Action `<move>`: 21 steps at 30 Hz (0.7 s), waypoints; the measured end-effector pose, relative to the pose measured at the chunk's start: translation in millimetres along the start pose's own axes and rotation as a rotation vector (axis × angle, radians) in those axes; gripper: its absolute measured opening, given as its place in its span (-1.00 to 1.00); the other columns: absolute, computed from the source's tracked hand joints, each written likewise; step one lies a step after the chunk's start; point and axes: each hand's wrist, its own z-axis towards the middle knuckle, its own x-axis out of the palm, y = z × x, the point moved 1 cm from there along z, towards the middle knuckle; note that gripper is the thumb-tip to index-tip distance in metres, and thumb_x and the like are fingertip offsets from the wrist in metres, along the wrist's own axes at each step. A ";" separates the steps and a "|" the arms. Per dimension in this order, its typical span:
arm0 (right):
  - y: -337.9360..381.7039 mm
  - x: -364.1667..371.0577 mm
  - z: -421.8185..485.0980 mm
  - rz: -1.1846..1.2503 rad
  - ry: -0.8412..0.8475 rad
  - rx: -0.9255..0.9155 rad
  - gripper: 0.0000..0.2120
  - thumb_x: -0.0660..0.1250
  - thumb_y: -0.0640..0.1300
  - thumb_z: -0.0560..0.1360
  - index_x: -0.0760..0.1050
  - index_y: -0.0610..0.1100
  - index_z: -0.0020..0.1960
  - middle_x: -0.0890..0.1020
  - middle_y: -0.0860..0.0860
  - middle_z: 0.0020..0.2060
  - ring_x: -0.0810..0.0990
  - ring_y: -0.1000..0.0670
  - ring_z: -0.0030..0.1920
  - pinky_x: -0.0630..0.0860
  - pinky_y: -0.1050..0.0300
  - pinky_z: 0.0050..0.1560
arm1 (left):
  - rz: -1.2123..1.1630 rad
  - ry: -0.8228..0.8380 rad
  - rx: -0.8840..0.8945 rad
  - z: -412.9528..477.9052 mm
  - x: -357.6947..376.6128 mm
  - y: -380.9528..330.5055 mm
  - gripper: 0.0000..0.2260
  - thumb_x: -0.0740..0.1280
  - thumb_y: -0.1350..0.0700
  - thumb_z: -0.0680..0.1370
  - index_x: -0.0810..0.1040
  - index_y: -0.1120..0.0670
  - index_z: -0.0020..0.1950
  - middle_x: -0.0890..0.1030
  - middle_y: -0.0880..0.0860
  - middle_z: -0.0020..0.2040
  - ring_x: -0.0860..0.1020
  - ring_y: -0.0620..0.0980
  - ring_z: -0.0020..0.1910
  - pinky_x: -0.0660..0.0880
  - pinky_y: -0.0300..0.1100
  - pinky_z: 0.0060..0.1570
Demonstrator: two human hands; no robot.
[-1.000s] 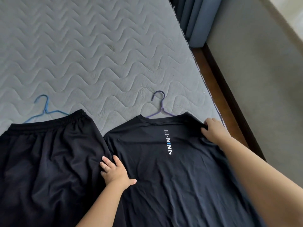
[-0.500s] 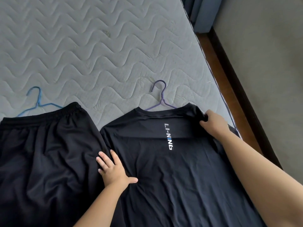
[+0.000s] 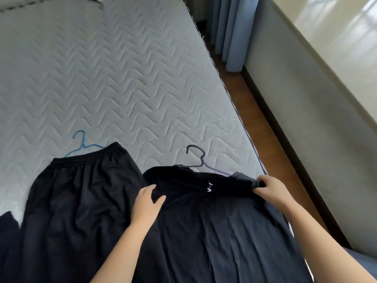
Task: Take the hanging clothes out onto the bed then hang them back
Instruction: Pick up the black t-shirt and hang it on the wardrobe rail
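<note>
A black T-shirt [image 3: 220, 221] lies on the bed [image 3: 106, 82] at the right, its collar part bunched so only part of the white print shows. A purple hanger [image 3: 201, 162] sticks out of its neck, one arm bare. My right hand [image 3: 271, 189] grips the shirt's right shoulder fabric. My left hand [image 3: 145, 203] rests with loose fingers on the shirt's left edge, beside black shorts [image 3: 81, 201]. A blue hanger [image 3: 83, 145] lies under the shorts' waistband.
The mattress's right edge [image 3: 251, 139] runs close to the shirt, with a wooden floor strip [image 3: 257, 111] and a grey wall [image 3: 318, 103] beyond. Blue curtains [image 3: 230, 31] hang at the far right corner. The far part of the quilted mattress is bare.
My right hand has pulled the shirt's shoulder toward me, folding the collar area and baring the hanger's arm. My left hand has slid up along the shirt's left side. The view has tilted up.
</note>
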 end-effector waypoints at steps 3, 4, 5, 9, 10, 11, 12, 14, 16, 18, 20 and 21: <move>-9.6 -22.6 -49.4 0.084 -0.069 0.003 -0.83 0.33 -0.19 0.33 0.40 -0.06 -0.40 0.51 0.03 -0.43 0.49 -0.07 -0.28 0.35 0.07 -0.28 | -0.006 -0.059 0.178 -42.0 -8.3 -27.8 -0.52 0.27 0.03 0.54 0.27 0.06 0.43 0.28 0.04 0.45 0.24 -0.01 0.43 0.22 -0.10 0.41; -12.5 -31.9 -65.2 0.117 -0.092 -0.002 -0.80 0.33 -0.19 0.33 0.38 -0.05 -0.43 0.48 0.04 -0.46 0.46 -0.05 -0.32 0.33 0.07 -0.30 | 0.010 -0.067 0.219 -51.9 -10.9 -36.5 -0.52 0.25 0.03 0.55 0.24 0.06 0.45 0.24 0.04 0.48 0.20 -0.02 0.46 0.19 -0.09 0.43; -15.2 -41.6 -80.8 0.136 -0.114 -0.014 -0.76 0.32 -0.19 0.33 0.34 -0.03 -0.46 0.43 0.04 -0.50 0.42 -0.03 -0.35 0.29 0.07 -0.32 | 0.029 -0.078 0.257 -60.7 -14.3 -46.2 -0.51 0.23 0.03 0.56 0.20 0.06 0.46 0.20 0.04 0.50 0.16 -0.02 0.48 0.15 -0.08 0.45; -23.5 -82.9 -134.5 0.137 -0.168 -0.069 -0.72 0.33 -0.21 0.33 0.33 -0.01 -0.48 0.39 0.06 -0.57 0.36 -0.01 -0.40 0.25 0.09 -0.34 | 0.147 -0.170 0.389 -85.1 -32.3 -89.9 -0.51 0.16 0.01 0.59 0.11 0.06 0.49 0.13 0.04 0.52 0.06 0.03 0.51 0.04 -0.01 0.47; -26.1 -92.1 -145.3 0.139 -0.187 -0.079 -0.73 0.33 -0.22 0.33 0.35 0.00 -0.47 0.40 0.07 -0.57 0.37 -0.02 -0.39 0.28 0.09 -0.34 | 0.170 -0.183 0.409 -90.7 -37.3 -99.9 -0.54 0.16 0.01 0.59 0.18 0.06 0.47 0.21 0.05 0.50 0.12 0.04 0.49 0.06 0.04 0.46; -29.3 -100.4 -155.2 0.149 -0.214 -0.087 -0.77 0.34 -0.22 0.33 0.37 -0.02 -0.43 0.40 0.05 -0.55 0.39 -0.03 -0.38 0.31 0.08 -0.32 | 0.175 -0.193 0.435 -97.9 -42.0 -109.7 -0.61 0.17 0.02 0.59 0.31 0.08 0.40 0.35 0.06 0.41 0.26 0.06 0.43 0.09 0.08 0.45; -32.3 -108.2 -164.4 0.161 -0.247 -0.097 -0.83 0.35 -0.21 0.32 0.39 -0.07 -0.37 0.39 0.03 -0.53 0.40 -0.03 -0.37 0.33 0.08 -0.31 | 0.155 -0.204 0.455 -106.4 -46.1 -119.4 -0.70 0.18 0.03 0.58 0.44 0.10 0.28 0.50 0.06 0.27 0.40 0.07 0.31 0.14 0.10 0.42; -38.6 -120.5 -182.1 0.198 -0.295 -0.112 -0.88 0.35 -0.20 0.32 0.40 -0.13 -0.28 0.40 0.00 -0.50 0.40 -0.03 -0.37 0.34 0.09 -0.29 | 0.099 -0.218 0.474 -129.0 -51.6 -132.5 -0.79 0.20 0.05 0.57 0.56 0.13 0.02 0.61 0.06 -0.01 0.51 0.06 0.02 0.26 0.03 0.32; -44.6 -127.8 -198.2 0.249 -0.316 -0.131 -0.87 0.36 -0.21 0.35 0.42 -0.18 -0.31 0.43 -0.03 -0.47 0.42 -0.02 -0.35 0.34 0.10 -0.29 | 0.036 -0.253 0.495 -156.1 -56.1 -135.1 -0.79 0.23 0.06 0.55 0.59 0.15 -0.08 0.63 0.06 -0.15 0.52 0.05 -0.13 0.41 -0.07 0.05; -48.1 -131.0 -216.3 0.263 -0.329 -0.162 -0.83 0.37 -0.21 0.39 0.43 -0.12 -0.34 0.46 -0.01 -0.43 0.43 0.00 -0.33 0.34 0.12 -0.30 | -0.005 -0.326 0.513 -185.6 -61.9 -129.4 -0.81 0.28 0.07 0.53 0.60 0.16 -0.13 0.63 0.07 -0.23 0.54 0.07 -0.20 0.43 -0.10 -0.16; -50.9 -128.7 -234.5 0.198 -0.359 -0.201 -0.83 0.37 -0.19 0.41 0.42 -0.04 -0.31 0.50 0.03 -0.36 0.46 0.02 -0.27 0.34 0.19 -0.30 | -0.029 -0.422 0.516 -215.3 -70.8 -117.0 -0.84 0.32 0.10 0.50 0.61 0.17 -0.16 0.63 0.09 -0.30 0.54 0.08 -0.27 0.41 -0.10 -0.24; -51.3 -125.6 -243.8 0.152 -0.372 -0.225 -0.86 0.37 -0.17 0.41 0.44 -0.03 -0.27 0.53 0.02 -0.31 0.48 -0.01 -0.21 0.34 0.17 -0.26 | -0.047 -0.464 0.514 -229.8 -76.8 -108.4 -0.85 0.34 0.12 0.49 0.62 0.19 -0.17 0.63 0.10 -0.31 0.54 0.08 -0.29 0.40 -0.11 -0.27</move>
